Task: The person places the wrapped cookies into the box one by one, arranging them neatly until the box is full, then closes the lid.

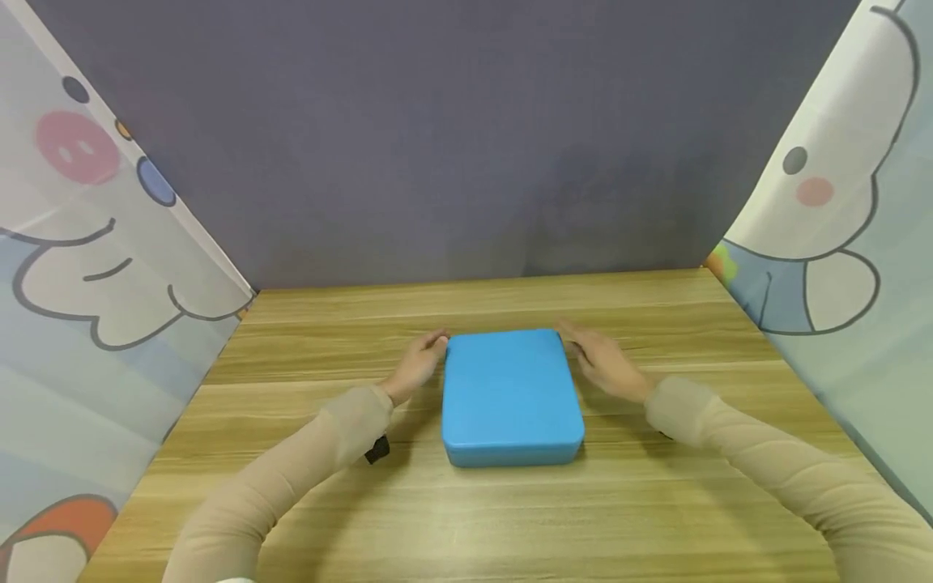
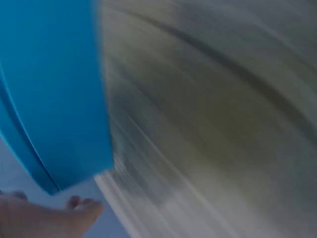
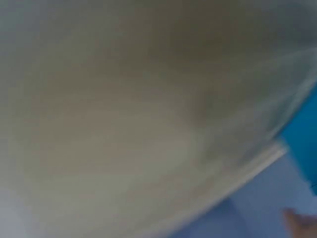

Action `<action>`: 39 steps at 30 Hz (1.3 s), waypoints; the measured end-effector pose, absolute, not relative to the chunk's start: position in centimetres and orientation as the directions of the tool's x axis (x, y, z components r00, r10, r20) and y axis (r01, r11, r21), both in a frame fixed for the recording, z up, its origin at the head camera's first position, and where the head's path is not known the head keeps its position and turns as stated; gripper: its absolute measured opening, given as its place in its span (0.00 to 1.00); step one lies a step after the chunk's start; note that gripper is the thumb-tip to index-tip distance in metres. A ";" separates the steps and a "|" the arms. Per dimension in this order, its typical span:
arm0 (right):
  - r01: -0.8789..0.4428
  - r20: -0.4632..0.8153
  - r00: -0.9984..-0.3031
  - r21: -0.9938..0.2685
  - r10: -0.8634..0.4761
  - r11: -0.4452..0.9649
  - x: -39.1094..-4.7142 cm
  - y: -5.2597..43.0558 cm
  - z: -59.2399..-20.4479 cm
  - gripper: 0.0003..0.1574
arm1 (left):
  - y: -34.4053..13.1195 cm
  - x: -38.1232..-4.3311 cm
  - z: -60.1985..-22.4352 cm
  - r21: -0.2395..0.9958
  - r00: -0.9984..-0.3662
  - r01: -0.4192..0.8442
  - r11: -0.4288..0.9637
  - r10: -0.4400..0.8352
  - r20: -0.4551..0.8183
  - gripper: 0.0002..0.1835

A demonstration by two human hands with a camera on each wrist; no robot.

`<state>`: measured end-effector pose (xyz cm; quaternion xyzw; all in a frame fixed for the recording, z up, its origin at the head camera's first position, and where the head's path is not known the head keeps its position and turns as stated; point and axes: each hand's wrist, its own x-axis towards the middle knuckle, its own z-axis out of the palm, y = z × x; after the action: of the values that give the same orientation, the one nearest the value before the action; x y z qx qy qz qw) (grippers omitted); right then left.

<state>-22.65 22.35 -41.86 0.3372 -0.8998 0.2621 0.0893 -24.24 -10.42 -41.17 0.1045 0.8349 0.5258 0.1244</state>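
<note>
A blue box with rounded corners and a flat top sits on the wooden table. In the left wrist view, a seam runs along the side of the blue box. At its far left corner is my left hand, the fingers reaching forward along the edge. My right hand lies by the far right corner, fingers extended and slightly blurred. Whether either hand touches the box is hard to tell. Fingers of the left hand show below the box's corner; the right wrist view is blurred, with a fingertip at its edge.
The wooden table reaches back to a dark grey panel. Curtains printed with cartoon animals hang at the left and right. A small black object shows under the left sleeve.
</note>
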 end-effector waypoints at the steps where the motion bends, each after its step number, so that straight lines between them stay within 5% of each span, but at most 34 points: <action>1: -0.535 0.279 -0.840 -0.572 -0.466 0.621 -22.7 21.8 -41.9 0.34 | -10.0 -24.3 -41.2 0.923 -0.949 -0.056 0.381 0.268 -0.168 0.26; 3: -0.261 0.111 -0.944 -0.824 -0.310 0.502 -22.8 20.7 -41.8 0.35 | -9.3 -24.5 -41.4 0.933 -0.943 -0.204 0.297 0.197 -0.269 0.24; 5: -0.013 -0.070 -0.969 -0.942 -0.236 0.335 -23.1 19.8 -41.8 0.41 | -8.7 -24.6 -41.7 0.935 -0.929 -0.301 0.190 0.161 -0.332 0.21; 10: 0.294 -0.295 -0.924 -0.955 -0.245 0.042 -23.3 17.9 -42.0 0.42 | -7.9 -24.8 -42.3 0.924 -0.915 -0.383 0.006 0.133 -0.380 0.25; 16: 0.337 -0.321 -0.930 -0.939 -0.182 -0.070 -23.7 17.0 -42.0 0.40 | -7.5 -25.4 -42.5 0.925 -0.918 -0.381 0.004 0.122 -0.378 0.30; 39: 0.399 -0.383 -0.913 -0.910 -0.144 -0.113 -25.6 17.4 -41.3 0.31 | -6.9 -27.7 -42.6 0.919 -0.918 -0.392 -0.049 0.081 -0.388 0.27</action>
<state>-25.63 17.39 -41.34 -0.0998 -0.6400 0.7394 -0.1837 -27.73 -6.91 -42.57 -0.1162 0.6694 0.7148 0.1656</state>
